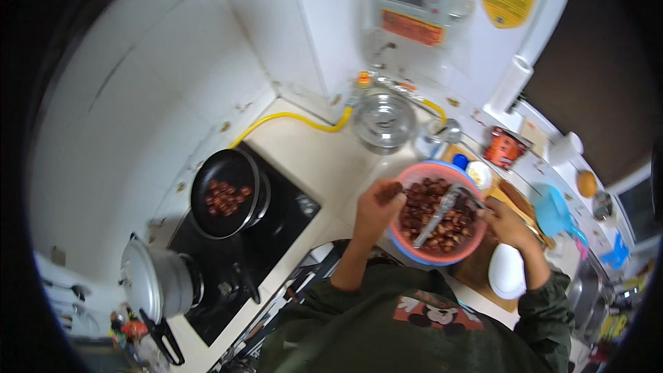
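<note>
A pink bowl with a blue outer rim (pixel 399 235) stands on the counter before me, filled with small reddish-brown chunks (pixel 442 235). My left hand (pixel 374 211) is closed at the bowl's left side, pinching a dark brown piece (pixel 389 192) like those inside. At the right rim, the fingers of my right hand (pixel 510 224) are closed around the dark end of a long shiny metal utensil (pixel 438 217). Its bright length slants across the bowl over the chunks. Blur hides the utensil's exact kind.
To the left, a black frying pan (pixel 207 220) with brown chunks sits on the black stove (pixel 283 217), near a silver pot (pixel 169 287). A glass lid (pixel 384 121) lies behind the bowl. Beside my right arm are a white dish (pixel 507 271) and a cutting board (pixel 476 273).
</note>
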Available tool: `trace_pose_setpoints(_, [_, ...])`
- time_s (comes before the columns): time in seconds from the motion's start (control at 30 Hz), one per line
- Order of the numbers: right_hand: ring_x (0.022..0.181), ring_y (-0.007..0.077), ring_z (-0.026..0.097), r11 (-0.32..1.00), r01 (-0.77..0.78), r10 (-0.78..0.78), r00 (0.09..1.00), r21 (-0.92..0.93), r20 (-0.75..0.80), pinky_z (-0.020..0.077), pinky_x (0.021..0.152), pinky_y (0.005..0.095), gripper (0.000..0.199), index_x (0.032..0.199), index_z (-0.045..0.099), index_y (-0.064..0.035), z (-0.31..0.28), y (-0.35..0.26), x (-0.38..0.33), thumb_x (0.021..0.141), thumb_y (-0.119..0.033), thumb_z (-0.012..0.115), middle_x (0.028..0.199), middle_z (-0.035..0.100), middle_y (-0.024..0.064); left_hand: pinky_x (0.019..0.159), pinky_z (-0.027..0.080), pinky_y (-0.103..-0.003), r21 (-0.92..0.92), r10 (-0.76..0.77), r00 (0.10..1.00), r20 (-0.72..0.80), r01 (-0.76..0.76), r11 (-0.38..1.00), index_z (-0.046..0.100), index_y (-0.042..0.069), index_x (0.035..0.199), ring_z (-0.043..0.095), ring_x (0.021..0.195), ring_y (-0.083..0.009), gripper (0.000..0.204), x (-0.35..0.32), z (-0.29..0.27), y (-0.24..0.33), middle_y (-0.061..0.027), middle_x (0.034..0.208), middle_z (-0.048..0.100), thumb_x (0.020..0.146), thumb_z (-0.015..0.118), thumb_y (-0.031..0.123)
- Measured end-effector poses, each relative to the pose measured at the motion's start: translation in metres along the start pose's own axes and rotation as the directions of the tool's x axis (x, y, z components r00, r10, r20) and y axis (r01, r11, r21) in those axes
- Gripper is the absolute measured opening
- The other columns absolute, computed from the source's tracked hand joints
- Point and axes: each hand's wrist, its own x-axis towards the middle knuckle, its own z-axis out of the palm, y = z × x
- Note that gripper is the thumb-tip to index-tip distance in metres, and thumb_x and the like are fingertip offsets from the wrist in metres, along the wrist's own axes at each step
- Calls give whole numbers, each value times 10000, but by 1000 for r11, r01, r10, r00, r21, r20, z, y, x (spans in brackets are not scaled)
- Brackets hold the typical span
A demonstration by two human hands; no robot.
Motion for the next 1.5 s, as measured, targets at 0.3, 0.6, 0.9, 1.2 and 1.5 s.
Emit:
trace_pose_setpoints(0.3, [681, 149, 541, 997, 55, -56, 998, -57, -6, 441, 612, 286, 347, 1056, 544, 41, -14, 3, -5, 891, -263, 527, 797, 592, 90, 674, 488, -342, 805, 547, 593, -591, 386, 451, 626, 6, 869, 615, 703, -242, 234, 34, -292, 36, -127, 770, 637, 715, 700, 166])
trace_pose_setpoints(0.6, [525, 82, 439, 997, 72, -71, 993, 7, -94, 361, 452, 249, 320, 986, 563, -6, -27, 5, -2, 886, -309, 540, 604, 458, -2, 908, 418, -436, 601, 176, 600, -780, 797, -55, 683, 230, 983, 463, 1115, -320, 313, 50, -319, 42, -99, 1197, 513, 701, 713, 363])
trace_pose_setpoints(0.9, [518, 92, 413, 988, -71, 89, 988, 140, -125, 344, 464, 270, 334, 1028, 559, 7, -36, 15, -23, 876, -291, 551, 603, 448, 6, 832, 458, -416, 848, 645, 633, -429, 528, 47, 638, 86, 1018, 568, 958, -288, 327, 71, -249, 53, -129, 1016, 605, 730, 685, 233])
trace_pose_setpoints(1.2, [541, 87, 425, 999, 20, -13, 988, 44, -154, 346, 474, 260, 346, 1088, 531, 10, -26, 32, -16, 880, -266, 551, 614, 451, -2, 809, 436, -441, 686, 169, 816, 552, -560, 465, 571, 26, 1027, 527, 940, -344, 315, 66, 45, -86, -167, 1033, 526, 758, 646, 173])
trace_pose_setpoints(1.5, [572, 111, 478, 997, 77, -76, 981, 0, -178, 416, 520, 262, 355, 1112, 524, 14, -23, 36, -16, 878, -253, 553, 707, 534, 62, 734, 478, -424, 800, -13, 914, 405, -348, 490, 583, 22, 916, 573, 864, -350, 190, 60, 76, -124, -167, 954, 563, 737, 634, 57])
